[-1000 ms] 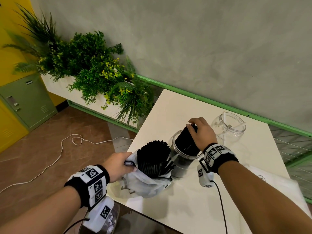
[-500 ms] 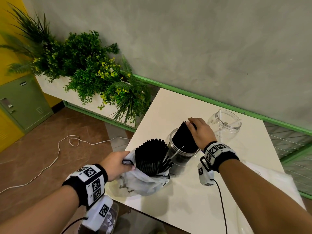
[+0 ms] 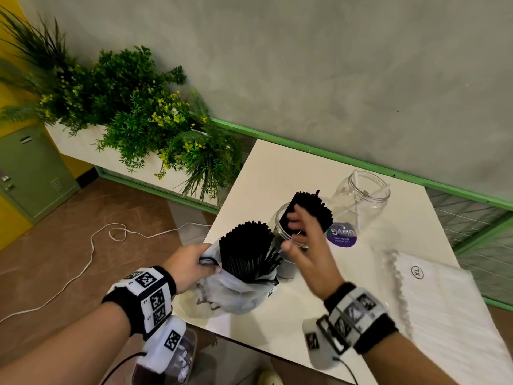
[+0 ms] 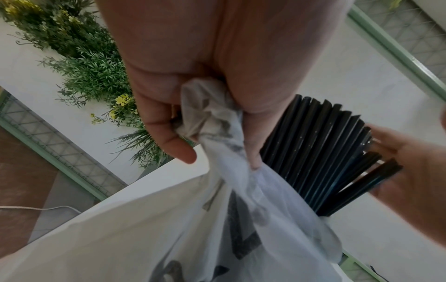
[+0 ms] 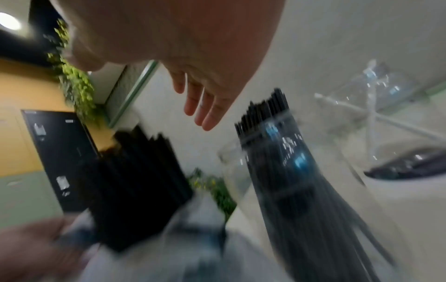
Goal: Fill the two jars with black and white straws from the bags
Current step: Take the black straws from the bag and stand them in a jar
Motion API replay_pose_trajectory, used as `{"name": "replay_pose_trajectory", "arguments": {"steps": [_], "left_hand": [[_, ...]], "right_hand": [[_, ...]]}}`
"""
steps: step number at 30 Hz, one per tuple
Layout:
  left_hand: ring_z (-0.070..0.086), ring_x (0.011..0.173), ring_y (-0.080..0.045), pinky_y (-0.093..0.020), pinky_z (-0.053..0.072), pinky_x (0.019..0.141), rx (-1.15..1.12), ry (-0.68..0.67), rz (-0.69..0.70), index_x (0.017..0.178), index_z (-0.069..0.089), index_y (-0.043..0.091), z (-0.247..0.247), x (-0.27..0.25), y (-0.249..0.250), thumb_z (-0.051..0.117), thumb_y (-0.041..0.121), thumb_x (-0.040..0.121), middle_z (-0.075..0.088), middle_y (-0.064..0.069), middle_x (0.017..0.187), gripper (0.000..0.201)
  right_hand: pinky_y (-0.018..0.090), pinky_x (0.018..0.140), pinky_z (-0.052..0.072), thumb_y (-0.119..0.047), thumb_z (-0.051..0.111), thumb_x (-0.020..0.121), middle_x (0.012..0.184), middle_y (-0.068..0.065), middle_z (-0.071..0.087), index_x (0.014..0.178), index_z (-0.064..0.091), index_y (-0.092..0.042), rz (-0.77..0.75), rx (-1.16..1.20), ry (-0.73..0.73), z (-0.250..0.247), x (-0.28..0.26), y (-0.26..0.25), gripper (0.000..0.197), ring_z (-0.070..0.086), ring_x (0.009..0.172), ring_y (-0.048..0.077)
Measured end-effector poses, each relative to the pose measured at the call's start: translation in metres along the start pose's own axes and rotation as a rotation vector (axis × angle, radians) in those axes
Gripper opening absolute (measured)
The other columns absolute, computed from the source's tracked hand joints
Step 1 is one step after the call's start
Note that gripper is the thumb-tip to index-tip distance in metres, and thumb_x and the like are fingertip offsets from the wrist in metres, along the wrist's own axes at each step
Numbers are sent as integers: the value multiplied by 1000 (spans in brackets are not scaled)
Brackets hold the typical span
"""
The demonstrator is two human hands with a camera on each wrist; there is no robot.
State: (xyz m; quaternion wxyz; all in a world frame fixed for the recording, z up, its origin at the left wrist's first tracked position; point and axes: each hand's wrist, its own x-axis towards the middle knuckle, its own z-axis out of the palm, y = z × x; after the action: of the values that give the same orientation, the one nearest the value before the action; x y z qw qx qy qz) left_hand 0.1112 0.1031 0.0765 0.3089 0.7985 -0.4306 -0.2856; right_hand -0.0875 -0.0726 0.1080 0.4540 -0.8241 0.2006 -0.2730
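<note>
Left fingers (image 4: 166, 122) clutch bag (image 3: 230, 295) of black straws (image 3: 245, 250); right fingers (image 5: 205, 108) spread, empty, near straw-filled jar (image 3: 288, 262)

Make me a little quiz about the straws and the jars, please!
1. True or false: the left hand grips the plastic bag of black straws.
2. Which jar has a black bundle standing in it? A) the near jar B) the far jar
3. Fill in: the right hand is ____, holding nothing.

Key: 1 true; 2 A; 3 open
</note>
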Motion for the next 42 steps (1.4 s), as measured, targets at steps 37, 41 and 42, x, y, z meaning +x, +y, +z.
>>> {"name": "replay_pose_trajectory", "arguments": {"steps": [37, 41, 42], "left_hand": [[67, 76, -33, -45, 58, 61, -226, -8, -49, 104, 62, 15, 8, -2, 10, 55, 9, 92, 68, -16, 89, 15], [66, 79, -34, -50, 55, 68, -168, 0, -32, 103, 62, 16, 8, 1, 7, 55, 11, 91, 69, -16, 89, 15], [66, 80, -32, -49, 55, 68, -158, 2, -29, 103, 62, 16, 8, 1, 7, 55, 10, 91, 69, -15, 89, 15]], "right_hand": [[27, 78, 49, 3, 60, 87, 74, 2, 62, 82, 54, -3, 154, 326, 200, 10, 24, -45, 10, 59, 74, 13], [54, 84, 50, 2, 53, 90, 78, 8, 67, 85, 49, -12, 82, 399, 303, -5, 38, -64, 15, 64, 71, 25], [56, 83, 50, 4, 50, 91, 80, 8, 67, 87, 46, -12, 69, 427, 321, -9, 41, -68, 17, 64, 68, 24]]}}
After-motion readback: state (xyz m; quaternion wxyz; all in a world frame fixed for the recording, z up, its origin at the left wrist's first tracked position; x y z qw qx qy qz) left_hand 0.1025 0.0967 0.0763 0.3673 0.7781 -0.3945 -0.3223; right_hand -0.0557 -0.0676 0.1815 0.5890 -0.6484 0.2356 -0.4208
